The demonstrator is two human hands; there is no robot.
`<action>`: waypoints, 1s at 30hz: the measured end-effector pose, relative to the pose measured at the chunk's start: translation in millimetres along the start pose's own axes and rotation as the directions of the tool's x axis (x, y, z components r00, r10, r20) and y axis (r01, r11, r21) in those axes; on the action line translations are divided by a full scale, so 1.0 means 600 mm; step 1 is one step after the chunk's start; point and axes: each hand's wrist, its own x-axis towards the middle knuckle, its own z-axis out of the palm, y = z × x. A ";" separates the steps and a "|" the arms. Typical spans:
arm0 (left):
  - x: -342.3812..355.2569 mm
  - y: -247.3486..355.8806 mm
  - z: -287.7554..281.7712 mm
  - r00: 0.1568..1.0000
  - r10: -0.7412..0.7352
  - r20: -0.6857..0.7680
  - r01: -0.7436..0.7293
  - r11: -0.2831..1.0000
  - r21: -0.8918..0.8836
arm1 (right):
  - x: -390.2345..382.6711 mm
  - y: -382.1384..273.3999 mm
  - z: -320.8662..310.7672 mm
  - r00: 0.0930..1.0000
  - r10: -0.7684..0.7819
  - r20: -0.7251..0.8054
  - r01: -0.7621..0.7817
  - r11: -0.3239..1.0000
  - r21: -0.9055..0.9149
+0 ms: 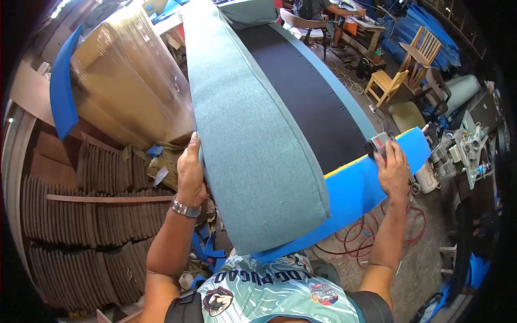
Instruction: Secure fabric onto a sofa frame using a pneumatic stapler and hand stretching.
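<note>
A long sofa section covered in grey-green fabric stretches away from my body, with black lining cloth along its right part. Blue foam with a thin yellow edge lies across its near right end. My left hand, wearing a metal watch, grips the left edge of the section; several of its fingers are hidden behind the fabric. At the right, my right hand is closed over a grey and black power tool with a red mark, at the foam's upper edge. The tool's lower part is hidden.
Stacked brown corrugated pieces and a plastic-wrapped carton stand at left, with a curved blue foam strip. A red hose coils on the floor at right. Wooden chairs and a cluttered workbench stand farther back.
</note>
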 end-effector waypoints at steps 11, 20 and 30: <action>0.019 -0.047 -0.016 0.983 0.182 -0.024 -0.182 0.983 0.025 | 0.248 -0.360 0.205 0.722 -0.592 0.360 -0.468 -0.034 0.883; 0.023 -0.084 -0.040 0.988 0.136 -0.068 -0.135 0.991 0.010 | 0.189 -0.386 0.059 0.810 -0.552 0.196 -0.002 0.332 0.943; 0.000 -0.053 -0.011 0.951 0.294 -0.098 -0.268 0.938 0.219 | 0.420 -0.532 0.091 0.698 -0.647 0.306 0.461 0.733 0.500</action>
